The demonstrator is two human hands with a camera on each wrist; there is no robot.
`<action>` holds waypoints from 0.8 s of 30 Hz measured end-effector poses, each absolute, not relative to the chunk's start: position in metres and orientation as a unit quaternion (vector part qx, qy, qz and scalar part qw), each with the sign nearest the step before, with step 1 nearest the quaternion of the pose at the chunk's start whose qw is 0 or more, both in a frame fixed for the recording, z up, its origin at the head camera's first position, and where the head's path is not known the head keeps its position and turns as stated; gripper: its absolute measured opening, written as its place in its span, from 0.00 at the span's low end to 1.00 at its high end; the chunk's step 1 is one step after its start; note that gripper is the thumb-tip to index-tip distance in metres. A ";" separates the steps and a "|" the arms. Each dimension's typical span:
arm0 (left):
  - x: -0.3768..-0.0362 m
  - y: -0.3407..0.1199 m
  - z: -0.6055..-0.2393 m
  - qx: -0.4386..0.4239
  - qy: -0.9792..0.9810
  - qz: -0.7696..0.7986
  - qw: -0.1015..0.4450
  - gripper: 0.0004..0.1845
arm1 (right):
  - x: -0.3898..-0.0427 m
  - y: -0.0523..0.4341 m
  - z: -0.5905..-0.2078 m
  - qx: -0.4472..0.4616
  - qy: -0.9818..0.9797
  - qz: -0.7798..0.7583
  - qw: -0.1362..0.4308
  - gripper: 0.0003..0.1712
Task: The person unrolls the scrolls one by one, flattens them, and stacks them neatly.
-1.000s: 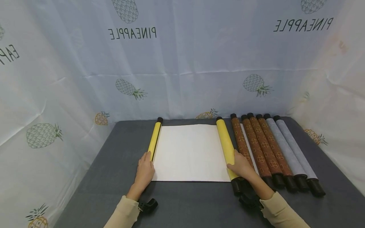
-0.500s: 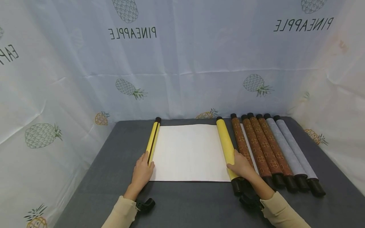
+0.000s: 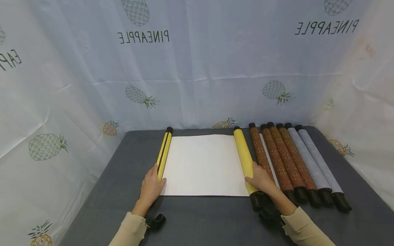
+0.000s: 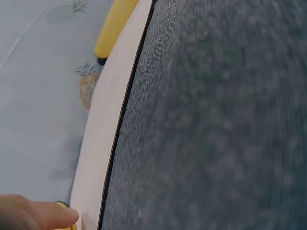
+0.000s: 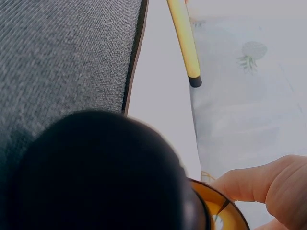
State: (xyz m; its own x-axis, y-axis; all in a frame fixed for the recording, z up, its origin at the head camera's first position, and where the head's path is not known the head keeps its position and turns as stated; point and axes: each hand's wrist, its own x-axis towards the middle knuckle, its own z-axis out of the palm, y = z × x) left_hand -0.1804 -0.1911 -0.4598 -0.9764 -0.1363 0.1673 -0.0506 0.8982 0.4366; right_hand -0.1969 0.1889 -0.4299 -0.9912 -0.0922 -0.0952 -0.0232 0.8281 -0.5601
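A yellow scroll lies partly unrolled on the dark table, with its white sheet facing up between two rolled ends. My left hand grips the near part of the left yellow roll, which has a dark stripe along it and a black cap at the far end. Around the near part of the thicker right yellow roll, my right hand curls with the thumb on its inner side. In the right wrist view a large black knob at the roll's near end hides part of the work.
Right of the scroll, several brown patterned rolls and two grey-blue rolls lie side by side, all with black ends. The dark cloth-covered table extends left and in front. A pineapple-print curtain stands behind it.
My left hand has moved slightly left with the left roll, which has turned so its dark stripe faces up. The exposed white sheet is a little wider. My right hand has stayed put.
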 end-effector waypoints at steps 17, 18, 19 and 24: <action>-0.182 -0.209 -0.460 0.064 -0.967 -0.239 0.060 0.33 | -0.196 0.189 -0.431 -0.031 0.951 -0.303 0.055 0.43; -0.182 -0.210 -0.460 0.062 -0.966 -0.243 0.062 0.33 | -0.196 0.189 -0.431 -0.033 0.951 -0.303 0.051 0.43; -0.182 -0.211 -0.460 0.059 -0.966 -0.244 0.064 0.32 | -0.196 0.190 -0.431 -0.034 0.951 -0.304 0.047 0.42; -0.182 -0.213 -0.460 0.051 -0.964 -0.254 0.052 0.31 | -0.197 0.191 -0.433 -0.036 0.951 -0.304 0.038 0.39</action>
State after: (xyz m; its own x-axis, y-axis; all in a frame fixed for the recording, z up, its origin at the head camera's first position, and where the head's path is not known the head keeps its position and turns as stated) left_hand -0.1823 -0.2132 -0.4596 -0.9893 -0.1257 0.0739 -0.0729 0.8654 0.4958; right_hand -0.1975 0.1915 -0.4335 -0.9945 -0.0913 -0.0508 -0.0449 0.8122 -0.5816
